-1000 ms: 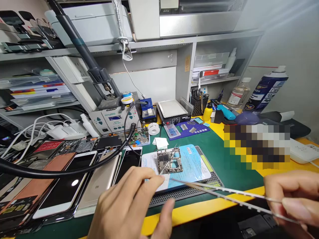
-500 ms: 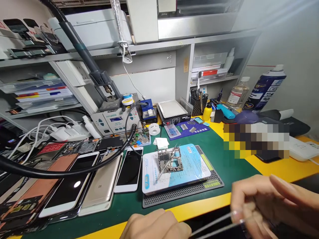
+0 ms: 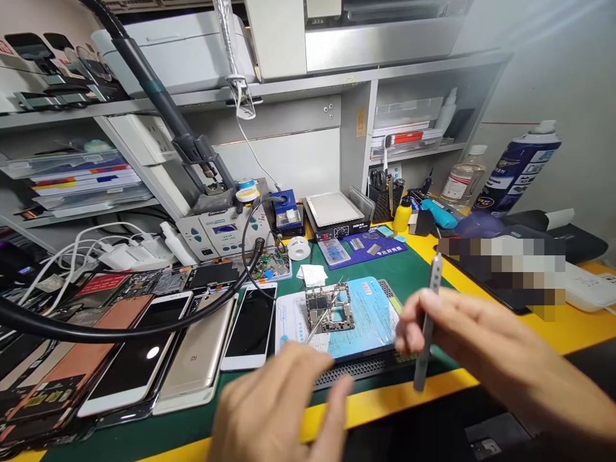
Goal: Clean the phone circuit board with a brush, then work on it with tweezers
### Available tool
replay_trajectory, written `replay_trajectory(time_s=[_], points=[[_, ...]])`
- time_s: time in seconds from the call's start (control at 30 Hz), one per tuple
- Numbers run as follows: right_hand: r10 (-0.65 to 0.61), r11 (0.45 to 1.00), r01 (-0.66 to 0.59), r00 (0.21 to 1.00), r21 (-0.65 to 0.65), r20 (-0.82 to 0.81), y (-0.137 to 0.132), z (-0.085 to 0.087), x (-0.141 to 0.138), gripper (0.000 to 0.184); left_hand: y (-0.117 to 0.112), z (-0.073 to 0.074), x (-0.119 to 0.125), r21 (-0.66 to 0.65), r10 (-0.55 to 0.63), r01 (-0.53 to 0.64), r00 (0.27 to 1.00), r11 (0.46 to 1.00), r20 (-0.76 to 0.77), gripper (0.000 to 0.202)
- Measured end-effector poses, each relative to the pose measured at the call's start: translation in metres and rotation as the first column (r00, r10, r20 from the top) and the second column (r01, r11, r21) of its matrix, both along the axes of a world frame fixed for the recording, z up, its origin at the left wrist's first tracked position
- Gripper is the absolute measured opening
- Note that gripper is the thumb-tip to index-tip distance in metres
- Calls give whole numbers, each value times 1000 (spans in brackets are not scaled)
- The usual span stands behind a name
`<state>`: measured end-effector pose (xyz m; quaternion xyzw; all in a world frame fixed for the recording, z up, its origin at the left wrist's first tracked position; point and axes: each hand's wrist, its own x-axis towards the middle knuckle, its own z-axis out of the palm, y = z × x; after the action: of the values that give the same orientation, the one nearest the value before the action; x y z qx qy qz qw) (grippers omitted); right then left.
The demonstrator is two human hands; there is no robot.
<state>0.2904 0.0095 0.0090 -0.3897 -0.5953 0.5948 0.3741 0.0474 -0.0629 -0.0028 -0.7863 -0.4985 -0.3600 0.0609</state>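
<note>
My right hand (image 3: 462, 333) is closed on metal tweezers (image 3: 428, 327), holding them almost upright just right of the blue-and-white pad (image 3: 370, 314). A phone circuit board (image 3: 330, 308) lies on that pad, with a thin metal probe (image 3: 315, 328) leaning on it. The pad rests on a black ribbed mat (image 3: 366, 367). My left hand (image 3: 283, 410) hovers low in front of the mat, motion-blurred, fingers loosely bent and apart, holding nothing I can see.
Several phones (image 3: 144, 359) lie in a row at the left under a thick black hose (image 3: 120, 330). A soldering station (image 3: 221, 228), a hot plate (image 3: 337, 215), a spray can (image 3: 517, 167) and a clear bottle (image 3: 462, 179) stand at the back. A yellow strip (image 3: 375, 404) edges the green mat.
My right hand has risen and moved left toward the pad, turning the tweezers from lying flat to near upright. My left hand came back up from the bottom edge toward the mat.
</note>
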Motion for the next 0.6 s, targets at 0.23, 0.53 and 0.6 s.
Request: replay_trajectory(time_s=[0.23,0.53,0.6], points=[[107,970,-201,861,139,498,82,30,-22,39,23,1,-16,-73,185,-198,971,977,-150,10],[301,884,-459,698,83,650,101,32,-41,38,26,-2,-14,-103,100,-107,993,989,-67,18],[297,892,-440,740,101,604,101,30,-40,40,26,-3,-15,-97,88,-93,995,991,-50,18]])
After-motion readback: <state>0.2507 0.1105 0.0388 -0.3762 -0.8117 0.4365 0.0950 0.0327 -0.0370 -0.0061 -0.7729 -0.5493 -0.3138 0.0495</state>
